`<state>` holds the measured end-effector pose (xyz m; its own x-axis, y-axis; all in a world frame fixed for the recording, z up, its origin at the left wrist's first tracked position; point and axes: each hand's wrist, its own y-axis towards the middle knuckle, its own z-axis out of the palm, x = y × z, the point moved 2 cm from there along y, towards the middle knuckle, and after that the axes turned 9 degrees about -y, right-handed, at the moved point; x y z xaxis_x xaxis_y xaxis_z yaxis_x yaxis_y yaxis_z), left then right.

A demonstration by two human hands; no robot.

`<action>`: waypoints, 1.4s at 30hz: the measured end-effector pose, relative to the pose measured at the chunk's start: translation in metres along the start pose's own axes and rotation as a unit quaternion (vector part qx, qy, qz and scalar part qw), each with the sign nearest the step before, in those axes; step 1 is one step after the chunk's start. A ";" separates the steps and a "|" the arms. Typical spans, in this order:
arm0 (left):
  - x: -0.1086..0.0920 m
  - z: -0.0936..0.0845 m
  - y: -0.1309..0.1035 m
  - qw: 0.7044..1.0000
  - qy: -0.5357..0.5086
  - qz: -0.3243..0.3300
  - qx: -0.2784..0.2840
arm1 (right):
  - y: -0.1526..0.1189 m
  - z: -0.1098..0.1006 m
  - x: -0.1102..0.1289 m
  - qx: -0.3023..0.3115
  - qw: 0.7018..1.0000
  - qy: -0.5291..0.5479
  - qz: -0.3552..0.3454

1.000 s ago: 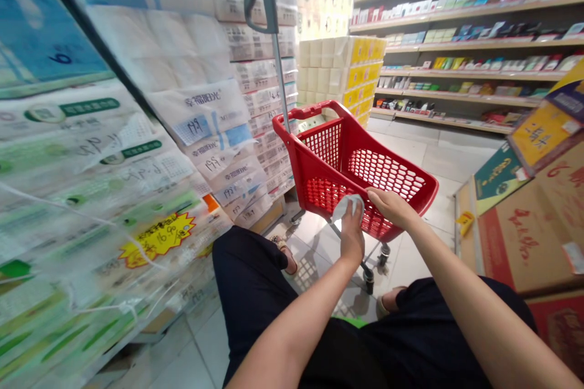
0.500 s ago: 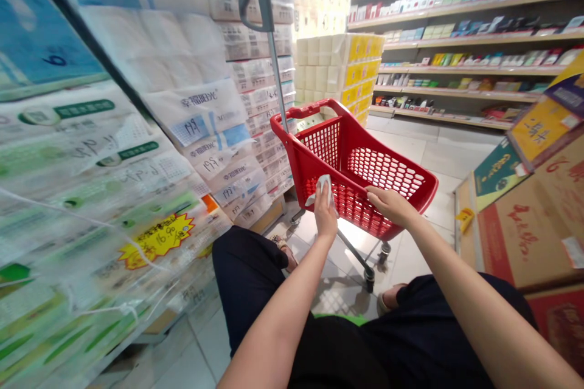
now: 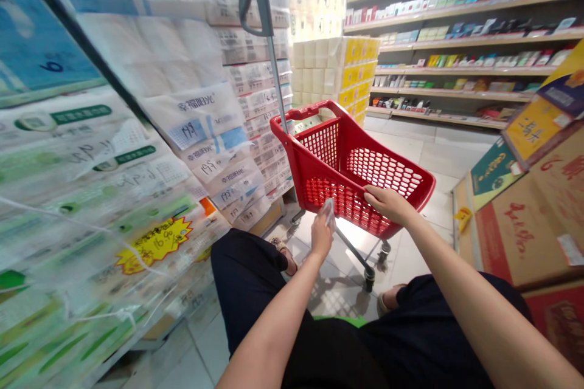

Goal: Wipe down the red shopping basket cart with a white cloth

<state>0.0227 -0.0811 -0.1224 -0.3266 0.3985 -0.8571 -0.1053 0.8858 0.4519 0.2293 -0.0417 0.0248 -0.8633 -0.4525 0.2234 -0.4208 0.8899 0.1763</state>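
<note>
Left hand (image 3: 322, 234) is holding a crumpled white wipe (image 3: 329, 213), fingers closed around it; right hand (image 3: 387, 203) is clasping the near top rim (image 3: 335, 171) of the red shopping cart (image 3: 314, 188). Compared with half a second ago, the left hand is sitting lower: the wipe is dropping from the latticed side panel to its bottom edge and is showing less of itself, looking more bunched. Right hand is keeping its place on the rim. Judging by this, the wiping is shifting down the panel while the right hand is steadying the cart.

Wipe is poking out past the left fingertips, just at the basket's lower edge, above the grey leg (image 3: 353, 249); whether it is touching the plastic, cannot tell. Cart is standing upright on the tiled floor (image 3: 410, 140), its near side facing both hands, its pull handle (image 3: 256, 3) rising well beyond the left hand.
</note>
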 end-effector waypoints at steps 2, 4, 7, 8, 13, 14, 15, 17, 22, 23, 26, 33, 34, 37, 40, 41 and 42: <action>0.007 -0.017 0.020 0.997 0.015 -0.023 -0.079 | 0.000 0.001 0.000 0.004 1.000 -0.004 -0.003; 0.005 -0.025 0.044 0.993 0.022 -0.019 -0.118 | 0.000 0.002 0.001 0.003 1.000 -0.010 -0.004; -0.008 -0.020 0.072 0.990 0.019 -0.009 -0.137 | -0.001 0.005 0.004 0.003 1.000 -0.022 -0.006; -0.013 -0.014 0.075 0.990 0.018 -0.009 -0.137 | -0.001 0.005 0.005 0.003 1.000 -0.028 -0.006; -0.039 0.023 0.048 0.995 -0.001 0.003 -0.101 | -0.002 0.006 0.007 -0.003 0.999 -0.053 -0.009; -0.044 0.029 0.037 0.997 -0.008 0.013 -0.078 | -0.002 0.006 0.007 -0.005 0.998 -0.056 -0.011; -0.048 0.033 0.026 0.998 -0.015 0.022 -0.054 | -0.002 0.007 0.007 -0.007 0.998 -0.059 -0.012; -0.055 0.041 0.005 0.999 -0.034 0.037 -0.003 | -0.001 0.008 0.006 -0.008 0.998 -0.064 -0.011; -0.060 0.055 -0.024 0.992 -0.060 0.064 0.089 | -0.001 0.008 0.003 -0.002 0.998 -0.062 -0.008; -0.059 0.057 -0.025 0.991 -0.057 0.068 0.098 | -0.001 0.008 0.002 -0.002 0.998 -0.060 -0.007; -0.058 0.056 -0.026 0.989 -0.040 0.077 0.121 | -0.002 0.007 0.001 0.001 0.998 -0.056 -0.005; -0.048 0.020 -0.009 0.992 -0.021 0.088 0.092 | -0.004 0.005 0.003 0.004 0.999 -0.036 -0.007; -0.043 0.013 -0.002 0.997 -0.015 0.065 0.044 | -0.005 0.005 0.004 0.006 0.999 -0.034 -0.007; -0.034 0.005 0.018 0.997 -0.002 0.003 -0.072 | -0.005 0.005 0.008 0.007 1.000 -0.025 -0.002; -0.042 0.019 0.022 0.998 -0.027 0.001 -0.052 | -0.005 0.004 0.012 0.009 1.000 -0.004 -0.002; -0.047 0.027 0.018 0.998 -0.046 -0.001 -0.031 | -0.004 0.003 0.013 0.011 1.000 0.004 -0.003; -0.053 0.036 0.011 0.998 -0.066 -0.010 -0.018 | -0.004 0.003 0.014 0.012 1.000 0.011 -0.004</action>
<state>0.0722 -0.0840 -0.0809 -0.1978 0.4110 -0.8899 -0.1449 0.8856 0.4412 0.2186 -0.0515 0.0246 -0.8533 -0.4609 0.2439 -0.4348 0.8870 0.1553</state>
